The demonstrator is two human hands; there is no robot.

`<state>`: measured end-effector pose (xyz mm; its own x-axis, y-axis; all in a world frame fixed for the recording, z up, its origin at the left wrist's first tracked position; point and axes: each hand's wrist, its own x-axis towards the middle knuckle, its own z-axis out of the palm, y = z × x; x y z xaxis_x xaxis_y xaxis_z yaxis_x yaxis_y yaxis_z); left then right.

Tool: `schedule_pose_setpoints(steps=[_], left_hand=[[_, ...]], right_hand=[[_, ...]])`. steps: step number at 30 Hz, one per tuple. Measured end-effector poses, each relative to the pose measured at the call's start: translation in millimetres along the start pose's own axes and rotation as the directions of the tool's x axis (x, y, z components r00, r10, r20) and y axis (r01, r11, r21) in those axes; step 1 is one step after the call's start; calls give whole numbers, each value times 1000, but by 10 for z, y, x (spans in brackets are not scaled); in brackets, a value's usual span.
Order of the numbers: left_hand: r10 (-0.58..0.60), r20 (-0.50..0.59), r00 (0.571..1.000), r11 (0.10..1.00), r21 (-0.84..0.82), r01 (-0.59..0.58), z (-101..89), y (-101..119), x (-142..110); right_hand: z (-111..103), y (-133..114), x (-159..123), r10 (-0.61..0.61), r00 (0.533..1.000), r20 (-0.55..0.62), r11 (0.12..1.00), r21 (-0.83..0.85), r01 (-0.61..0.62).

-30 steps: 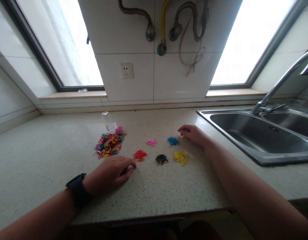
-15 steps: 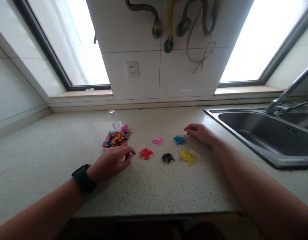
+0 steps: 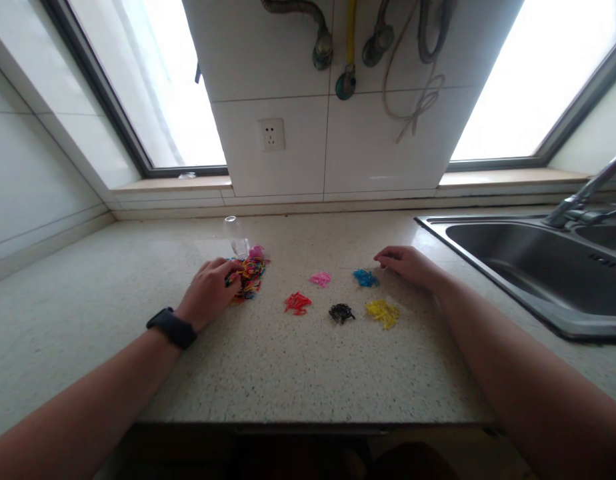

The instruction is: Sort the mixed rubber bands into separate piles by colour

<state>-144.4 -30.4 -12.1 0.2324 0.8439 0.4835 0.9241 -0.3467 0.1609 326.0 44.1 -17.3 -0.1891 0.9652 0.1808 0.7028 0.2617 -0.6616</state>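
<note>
Shifted left hand (image 3: 208, 288) to mixed bands (image 3: 253, 272) beneath fingertips (image 3: 232, 265) | seemingly picking (cannot tell if apart or clamped, right hand (image 3: 407, 264) likewise) | calls for careful pinching

smooth stone-like countertop (image 3: 288, 373), faint sheen, satin metal sink (image 3: 503, 260), glossy metal faucet (image 3: 595, 184), glossy wall tiles (image 3: 273, 170), rubbery-looking mixed bands (image 3: 253, 270), clear container (image 3: 233, 231), glass or plastic indeterminate

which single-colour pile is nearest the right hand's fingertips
The small blue pile of thin bands, just beside the fingertips of the right hand; the pink pile, red pile, black pile and yellow pile are farther.
</note>
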Motion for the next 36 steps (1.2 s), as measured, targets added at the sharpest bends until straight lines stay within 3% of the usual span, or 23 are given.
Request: schedule_pose_setpoints(steps=[13, 30, 36], left_hand=[[-5, 28, 1000, 999, 51, 4, 42, 19, -15], [-16, -104, 994, 978, -211, -7, 42, 29, -13], [-157, -135, 978, 917, -388, 94, 45, 15, 11]], right_hand=[[-13, 9, 9, 29, 999, 28, 999, -24, -28], [-19, -33, -5, 79, 996, 39, 997, -17, -79], [-18, -36, 2, 83, 996, 37, 996, -31, -82]])
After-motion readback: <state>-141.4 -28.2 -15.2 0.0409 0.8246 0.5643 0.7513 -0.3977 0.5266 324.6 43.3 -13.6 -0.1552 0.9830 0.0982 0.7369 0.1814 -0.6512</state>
